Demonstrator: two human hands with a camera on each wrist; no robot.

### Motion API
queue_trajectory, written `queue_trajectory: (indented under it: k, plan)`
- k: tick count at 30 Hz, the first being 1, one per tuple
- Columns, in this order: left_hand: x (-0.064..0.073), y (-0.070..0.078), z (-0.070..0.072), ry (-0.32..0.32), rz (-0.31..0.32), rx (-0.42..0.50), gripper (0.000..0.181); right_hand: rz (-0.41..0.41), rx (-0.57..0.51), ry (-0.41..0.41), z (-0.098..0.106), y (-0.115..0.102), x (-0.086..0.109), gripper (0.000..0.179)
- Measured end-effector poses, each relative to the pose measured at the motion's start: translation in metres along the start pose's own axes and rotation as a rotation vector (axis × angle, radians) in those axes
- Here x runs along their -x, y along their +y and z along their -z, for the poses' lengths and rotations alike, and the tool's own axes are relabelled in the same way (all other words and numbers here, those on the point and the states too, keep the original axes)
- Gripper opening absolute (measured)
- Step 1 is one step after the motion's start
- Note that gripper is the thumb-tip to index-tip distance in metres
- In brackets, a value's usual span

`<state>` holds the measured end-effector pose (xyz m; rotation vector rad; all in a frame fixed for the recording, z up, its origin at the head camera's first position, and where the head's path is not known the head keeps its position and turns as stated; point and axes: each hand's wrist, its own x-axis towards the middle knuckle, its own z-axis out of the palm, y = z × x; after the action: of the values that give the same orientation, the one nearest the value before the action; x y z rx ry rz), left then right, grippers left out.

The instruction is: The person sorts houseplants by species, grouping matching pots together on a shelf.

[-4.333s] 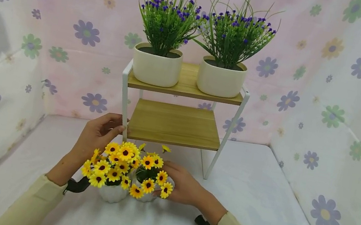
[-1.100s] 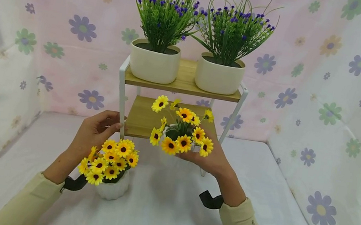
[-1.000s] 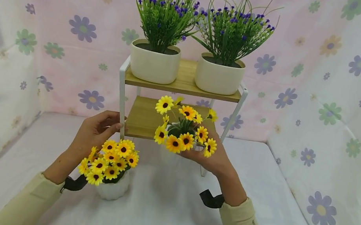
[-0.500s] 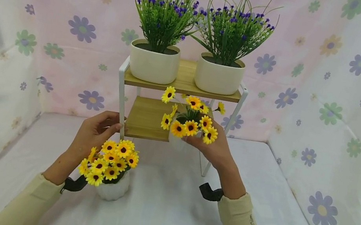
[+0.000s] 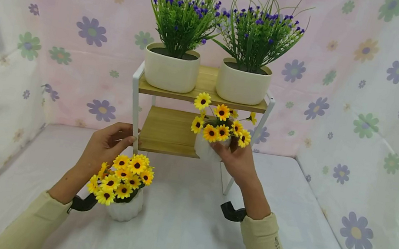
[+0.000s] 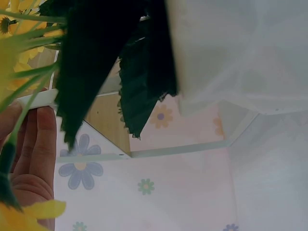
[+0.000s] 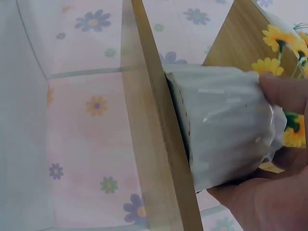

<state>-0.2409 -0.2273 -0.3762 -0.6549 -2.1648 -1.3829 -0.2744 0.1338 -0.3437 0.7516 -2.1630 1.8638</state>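
My right hand [image 5: 242,162] grips a white ribbed flowerpot [image 5: 203,146] of yellow artificial sunflowers [image 5: 218,127], at the front right of the shelf rack's lower board [image 5: 170,133]. In the right wrist view the pot's base [image 7: 183,115] lies right at the board's front edge; whether its weight rests there I cannot tell. With thumb and fingers my left hand [image 5: 103,143] holds the rack's white front left leg [image 5: 135,114]. A second white flowerpot [image 5: 125,207] with sunflowers [image 5: 123,180] stands on the table in front of that hand; its leaves [image 6: 96,62] partly block the left wrist view.
Two cream planters [image 5: 171,69] with purple flowers and grass stand side by side on the rack's top board [image 5: 206,86]. A white cloth [image 5: 173,234] covers the table, and flower-printed curtains [image 5: 84,79] hang around it.
My right hand has lifted the right sunflower pot from the table up to the lower board, then shifted it rightward and slightly higher. The left hand keeps hold of the rack's leg.
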Motion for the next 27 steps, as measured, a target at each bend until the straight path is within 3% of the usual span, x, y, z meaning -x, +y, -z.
queue_trajectory:
  k: [4,13,23,27]
  plan:
    - [0.001,0.0,0.0,0.001,-0.001,0.002,0.027,-0.027,0.027,0.029,-0.001,0.001,0.002,0.076]
    - [-0.001,0.0,-0.001,-0.002,0.003,-0.004,0.027,-0.049,0.221,0.084,-0.005,0.002,0.003,0.068]
    - [-0.001,0.002,0.0,0.0,0.008,-0.008,0.028,0.012,0.312,0.104,-0.009,-0.003,0.01,0.069]
    - [-0.001,0.002,0.0,0.0,0.011,-0.007,0.027,0.0,0.371,0.141,-0.012,-0.008,0.015,0.073]
